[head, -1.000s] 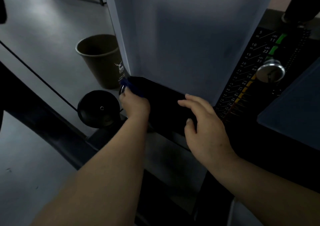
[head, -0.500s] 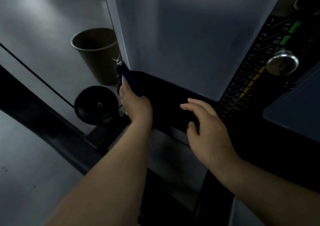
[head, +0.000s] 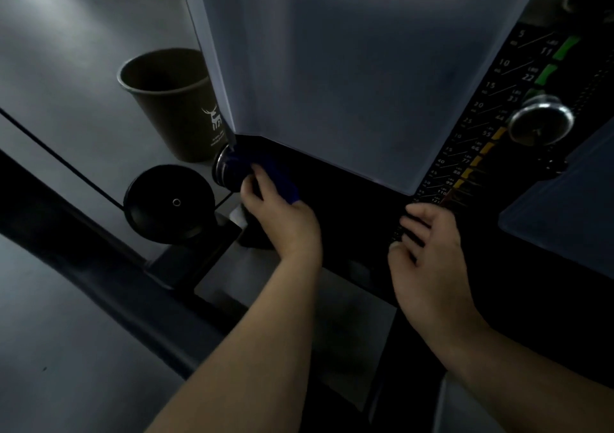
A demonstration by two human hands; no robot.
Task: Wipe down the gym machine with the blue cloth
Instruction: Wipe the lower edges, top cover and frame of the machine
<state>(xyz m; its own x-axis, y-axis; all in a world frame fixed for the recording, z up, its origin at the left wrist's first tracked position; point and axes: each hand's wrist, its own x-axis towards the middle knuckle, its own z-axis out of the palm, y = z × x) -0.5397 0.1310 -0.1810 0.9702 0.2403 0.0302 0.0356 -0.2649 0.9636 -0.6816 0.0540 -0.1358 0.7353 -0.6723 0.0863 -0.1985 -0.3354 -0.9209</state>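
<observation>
The gym machine has a pale grey shroud (head: 349, 67) over a black lower housing (head: 349, 200), with a numbered weight scale (head: 478, 133) on its right. My left hand (head: 282, 220) grips the blue cloth (head: 265, 173) and presses it against the housing's lower left corner, beside a small round metal fitting (head: 222, 170). My right hand (head: 432, 260) rests with loosely spread fingers on the black housing just below the scale's bottom end, holding nothing.
A brown paper cup (head: 172, 104) with a deer logo stands on the grey floor left of the shroud. A black pulley wheel (head: 169, 203) with a cable sits below it. A chrome selector knob (head: 540, 123) sticks out of the weight scale. A dark frame bar (head: 83, 266) runs diagonally.
My left hand with the cloth slid down and back to the left corner of the housing. My right hand shifted right toward the foot of the weight scale.
</observation>
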